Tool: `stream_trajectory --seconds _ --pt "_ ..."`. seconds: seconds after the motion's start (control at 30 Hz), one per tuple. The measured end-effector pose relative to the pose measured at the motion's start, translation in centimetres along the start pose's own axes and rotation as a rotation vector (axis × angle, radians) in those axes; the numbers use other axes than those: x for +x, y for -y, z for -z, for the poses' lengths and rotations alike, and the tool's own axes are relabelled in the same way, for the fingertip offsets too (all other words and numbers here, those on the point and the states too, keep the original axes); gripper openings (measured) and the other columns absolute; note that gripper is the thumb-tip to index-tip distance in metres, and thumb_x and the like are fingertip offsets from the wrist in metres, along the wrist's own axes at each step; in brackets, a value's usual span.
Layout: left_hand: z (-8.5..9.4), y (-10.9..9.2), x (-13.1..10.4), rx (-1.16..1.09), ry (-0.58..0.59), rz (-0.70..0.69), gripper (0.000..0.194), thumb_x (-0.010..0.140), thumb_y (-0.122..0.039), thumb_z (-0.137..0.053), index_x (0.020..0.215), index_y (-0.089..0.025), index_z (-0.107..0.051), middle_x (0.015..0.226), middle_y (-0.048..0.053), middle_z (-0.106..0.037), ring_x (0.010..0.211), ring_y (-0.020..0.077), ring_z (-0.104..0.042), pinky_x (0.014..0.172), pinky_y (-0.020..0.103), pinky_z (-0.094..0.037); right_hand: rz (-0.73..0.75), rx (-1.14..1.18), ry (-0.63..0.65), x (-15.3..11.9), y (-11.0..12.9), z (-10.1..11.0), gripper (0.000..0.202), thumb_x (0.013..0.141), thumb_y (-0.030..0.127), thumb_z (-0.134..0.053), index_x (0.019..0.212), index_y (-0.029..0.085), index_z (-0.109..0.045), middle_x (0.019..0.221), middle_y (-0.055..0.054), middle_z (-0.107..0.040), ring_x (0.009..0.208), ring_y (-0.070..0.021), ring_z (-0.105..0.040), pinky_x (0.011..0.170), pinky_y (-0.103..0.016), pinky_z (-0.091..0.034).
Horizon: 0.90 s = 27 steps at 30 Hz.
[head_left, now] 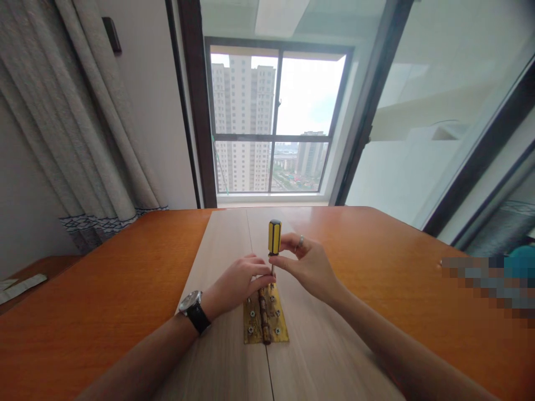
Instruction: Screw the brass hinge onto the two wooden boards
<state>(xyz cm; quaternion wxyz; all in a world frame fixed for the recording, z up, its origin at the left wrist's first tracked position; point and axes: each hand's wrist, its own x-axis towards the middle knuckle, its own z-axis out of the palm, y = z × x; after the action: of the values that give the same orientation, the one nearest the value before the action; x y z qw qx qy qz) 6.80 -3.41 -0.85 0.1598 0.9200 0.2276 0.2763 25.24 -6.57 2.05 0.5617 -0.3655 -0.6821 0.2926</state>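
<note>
A screwdriver (274, 238) with a yellow and black handle stands upright over the far end of a worn brass hinge (263, 317). Thumb and fingers of my right hand (307, 262) grip the lower part of its handle. My left hand (240, 281), with a watch on the wrist, pinches at the thin metal shaft close to the hinge. Several cross-head screws sit in both leaves of the hinge. The screwdriver's tip and the hinge's far left corner are hidden by my left fingers. The hinge lies across the seam between two pale wooden boards (225, 356).
The boards lie on an orange-brown wooden table (137, 289). Beyond its far edge is a dark-framed window (273, 136). A grey curtain (96, 128) hangs at the left, and a glass panel (409, 122) stands at the right. A blurred patch covers something at the right table edge.
</note>
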Motion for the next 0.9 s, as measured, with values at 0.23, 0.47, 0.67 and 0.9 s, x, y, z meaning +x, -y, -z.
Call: stream_trajectory --seconds 0.23,0.47,0.67,0.9 --pt "0.05 0.01 -0.01 -0.011 -0.017 -0.007 0.029 0.099 -0.032 -0.054 0.079 -0.017 -0.068 0.085 0.005 -0.068 0.091 0.0191 -0.059 0.082 0.028 -0.046 0.029 0.082 0.070 -0.05 0.23 -0.03 0.020 0.078 0.025 -0.074 0.095 0.020 -0.065 0.088 -0.003 -0.073 0.087 -0.0187 -0.069 0.085 -0.037 -0.054" --pt "-0.28 0.35 0.00 0.013 -0.021 0.007 0.030 0.099 -0.034 -0.053 0.081 -0.017 -0.070 0.087 0.006 -0.070 0.091 0.0200 -0.060 0.084 0.030 -0.047 0.089 -0.038 0.024 -0.13 -0.03 -0.24 0.019 0.075 0.020 -0.077 0.092 0.023 -0.068 0.094 -0.001 -0.070 0.089 -0.0182 -0.065 0.080 -0.033 -0.051" --pt "-0.05 -0.01 0.00 0.000 -0.010 -0.003 0.031 0.099 -0.033 -0.053 0.078 -0.017 -0.068 0.090 0.005 -0.070 0.093 0.0196 -0.060 0.084 0.029 -0.047 0.014 -0.035 0.017 -0.01 -0.37 -0.07 0.016 0.074 0.023 -0.079 0.089 0.022 -0.073 0.089 -0.002 -0.074 0.089 -0.0202 -0.065 0.087 -0.037 -0.051" --pt "-0.06 0.08 0.10 -0.023 -0.006 -0.006 0.031 0.099 -0.035 -0.053 0.078 -0.017 -0.069 0.092 0.006 -0.070 0.097 0.0207 -0.061 0.089 0.031 -0.049 -0.040 0.136 0.200 -0.11 0.17 0.25 0.026 0.084 0.039 -0.071 0.101 0.021 -0.077 0.096 -0.006 -0.077 0.093 -0.0231 -0.071 0.094 -0.042 -0.054"
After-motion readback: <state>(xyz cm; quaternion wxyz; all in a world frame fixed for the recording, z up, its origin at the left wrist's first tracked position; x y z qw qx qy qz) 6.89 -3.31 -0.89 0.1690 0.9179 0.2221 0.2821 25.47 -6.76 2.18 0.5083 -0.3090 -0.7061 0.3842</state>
